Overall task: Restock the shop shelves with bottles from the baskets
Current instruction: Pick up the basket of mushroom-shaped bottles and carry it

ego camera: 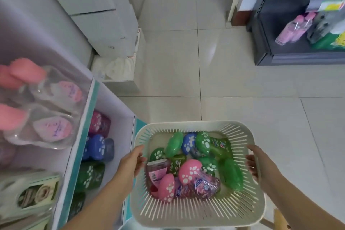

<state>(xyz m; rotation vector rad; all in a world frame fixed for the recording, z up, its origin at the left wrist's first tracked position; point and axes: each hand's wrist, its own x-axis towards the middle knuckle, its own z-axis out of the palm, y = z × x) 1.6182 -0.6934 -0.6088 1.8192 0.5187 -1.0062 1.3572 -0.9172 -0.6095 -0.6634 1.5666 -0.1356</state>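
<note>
Two hands grip one slatted white basket (196, 209) above the tiled floor (224, 80): the left hand (133, 160) closes on its left rim, the right hand (256, 162) on its right rim. Green, blue and pink bottles (190, 172) lie loose inside. Similar bottles stand on the shelf (119, 117) just left of the basket.

Left grip (134, 160), right grip (256, 162): both clenched

Matt slotted plastic basket (196, 209), glossy translucent plastic bottles (190, 172), shiny tiled floor (233, 80).
</note>
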